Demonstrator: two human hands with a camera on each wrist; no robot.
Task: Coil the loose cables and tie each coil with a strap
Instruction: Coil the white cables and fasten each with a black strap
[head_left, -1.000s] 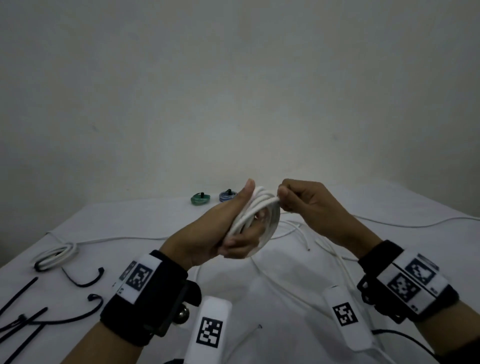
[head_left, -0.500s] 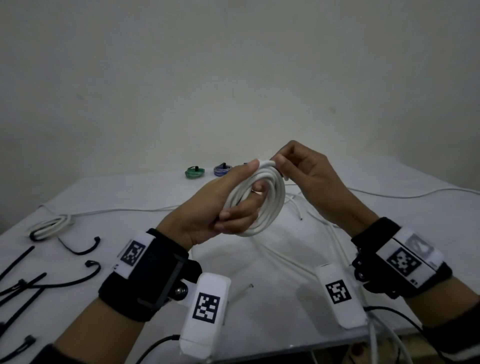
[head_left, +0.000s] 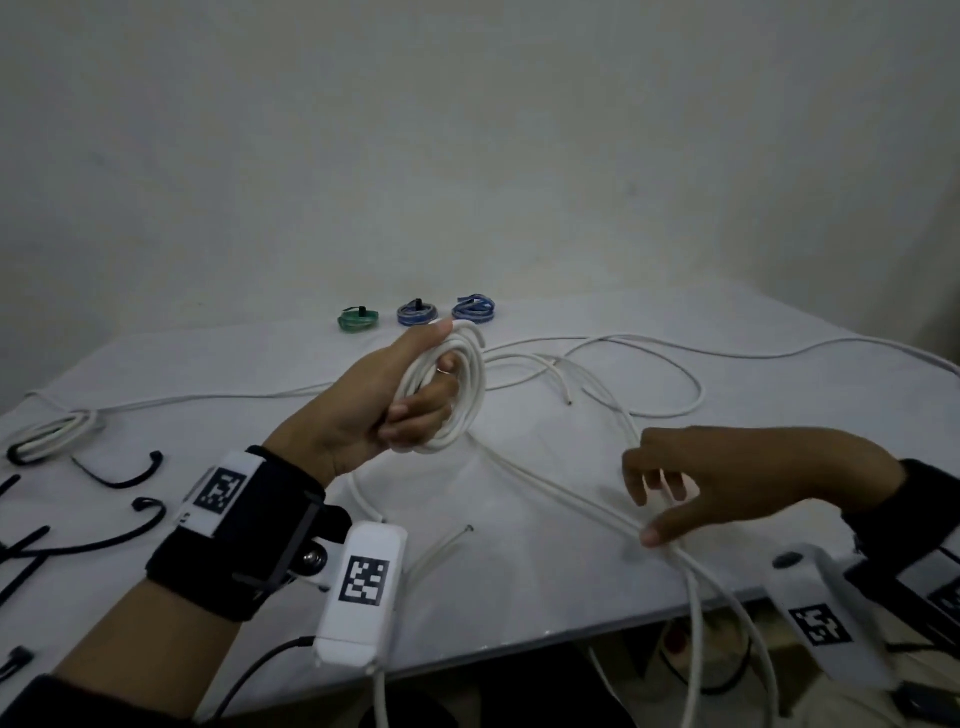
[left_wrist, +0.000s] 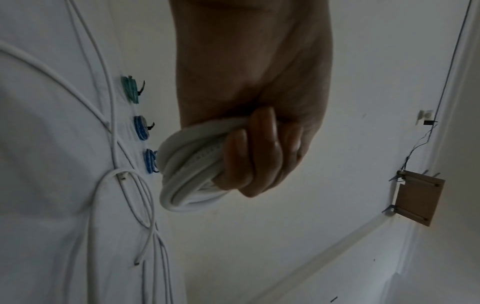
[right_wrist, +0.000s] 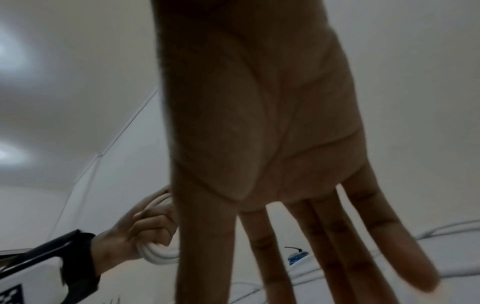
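White round cable coil (head_left: 447, 395) sits gripped in the left hand (head_left: 358, 415), raised above the white bench (head_left: 519, 582). Right hand (head_left: 748, 478), grip spread, hovers over loose white cable (head_left: 571, 499) on the bench.

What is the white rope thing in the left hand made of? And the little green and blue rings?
White cable coil: likely a smooth, matte plastic jacket; it bends into round loops without creasing. Green coil and blue coils: thinner, probably plastic-coated wire, each cinched by a dark strap; too small to be sure.
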